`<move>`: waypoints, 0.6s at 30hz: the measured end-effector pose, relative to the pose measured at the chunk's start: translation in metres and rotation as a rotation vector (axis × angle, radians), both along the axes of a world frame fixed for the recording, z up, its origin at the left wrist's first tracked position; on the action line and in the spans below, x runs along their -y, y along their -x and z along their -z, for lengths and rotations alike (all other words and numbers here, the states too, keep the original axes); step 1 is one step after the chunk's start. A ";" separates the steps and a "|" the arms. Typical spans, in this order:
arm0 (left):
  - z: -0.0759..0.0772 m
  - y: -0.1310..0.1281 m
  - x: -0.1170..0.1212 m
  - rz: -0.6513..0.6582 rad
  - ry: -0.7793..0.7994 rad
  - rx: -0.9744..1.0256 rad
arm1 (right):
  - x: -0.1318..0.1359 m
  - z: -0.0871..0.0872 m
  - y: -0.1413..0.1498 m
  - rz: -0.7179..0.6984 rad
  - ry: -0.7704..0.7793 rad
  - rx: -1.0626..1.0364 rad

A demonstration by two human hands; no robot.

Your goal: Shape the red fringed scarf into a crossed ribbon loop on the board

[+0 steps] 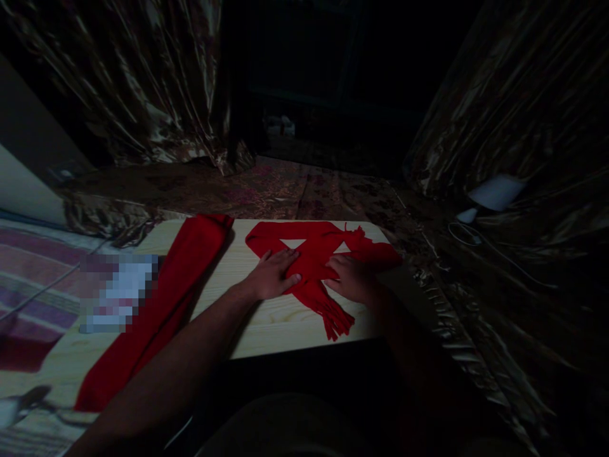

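A red fringed scarf [311,270] lies on the pale wooden table, its strips crossing over each other with small gaps of wood between them. One fringed end points toward me; another shows at the back right. My left hand [273,274] rests flat on the scarf's left side, fingers stretched and the thumb apart. On the right side, my right hand [354,278] touches the scarf with its fingers slightly bent and the thumb held away from them. Its far side is in shadow.
A long folded red cloth [157,311] lies along the table [266,324] at left, beside a blurred-out flat item [118,295]. A white lamp [497,192] with a cord stands at right. Patterned curtains [157,76] hang behind, and a striped cover [38,279] is at far left.
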State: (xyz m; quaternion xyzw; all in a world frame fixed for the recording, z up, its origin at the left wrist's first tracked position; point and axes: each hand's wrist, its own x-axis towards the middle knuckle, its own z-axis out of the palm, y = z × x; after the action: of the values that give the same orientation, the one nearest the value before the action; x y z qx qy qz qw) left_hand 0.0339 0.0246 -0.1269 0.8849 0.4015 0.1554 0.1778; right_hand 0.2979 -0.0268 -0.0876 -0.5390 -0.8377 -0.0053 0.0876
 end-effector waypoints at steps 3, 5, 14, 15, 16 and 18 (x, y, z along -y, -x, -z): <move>0.002 0.002 -0.002 0.026 0.014 -0.100 | -0.010 0.020 -0.011 0.026 -0.034 -0.018; 0.001 0.003 -0.002 0.035 0.015 -0.125 | -0.017 0.027 -0.020 0.025 -0.030 -0.016; -0.003 0.004 0.000 0.046 0.015 -0.136 | -0.032 0.023 -0.038 0.191 0.068 0.060; -0.003 0.004 0.000 0.050 0.013 -0.137 | -0.033 0.024 -0.035 0.242 0.074 0.061; -0.004 0.004 0.001 0.055 0.011 -0.140 | -0.034 0.026 -0.031 0.297 0.080 0.058; -0.006 0.004 0.002 0.072 0.009 -0.151 | -0.035 0.030 -0.023 0.407 0.093 0.043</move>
State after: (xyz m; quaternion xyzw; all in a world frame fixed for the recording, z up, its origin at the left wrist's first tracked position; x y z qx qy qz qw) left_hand 0.0297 0.0229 -0.1205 0.9072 0.3821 0.0801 0.1566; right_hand 0.3210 0.0087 -0.1178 -0.7004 -0.7125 0.0042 0.0417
